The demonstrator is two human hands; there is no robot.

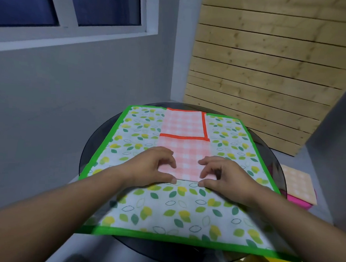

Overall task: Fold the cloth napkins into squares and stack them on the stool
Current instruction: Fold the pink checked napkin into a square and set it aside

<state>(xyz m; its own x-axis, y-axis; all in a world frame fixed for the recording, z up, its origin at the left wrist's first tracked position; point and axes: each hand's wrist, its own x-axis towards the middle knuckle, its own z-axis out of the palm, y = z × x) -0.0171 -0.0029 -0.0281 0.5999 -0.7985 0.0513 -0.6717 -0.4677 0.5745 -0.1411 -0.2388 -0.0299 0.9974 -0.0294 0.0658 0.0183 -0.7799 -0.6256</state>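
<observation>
We pinch the near edge of the pink checked cloth napkin (185,149) with the curled fingers (166,152) of our left hand (149,167) and right hand (226,174) — it lies on a leaf-printed green-edged cloth (183,212).

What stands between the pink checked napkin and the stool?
Nothing visible. The left hand and right hand pinch the pink checked napkin at its near edge; the stool sits lower, past the glass table on the right, with one folded napkin on top.

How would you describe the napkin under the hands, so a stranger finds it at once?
On the round glass table lies a leaf-print cloth with a green border. The napkin lies on its middle: pink-checked, with an orange-red hem, unlike the orange one on the stool.
</observation>
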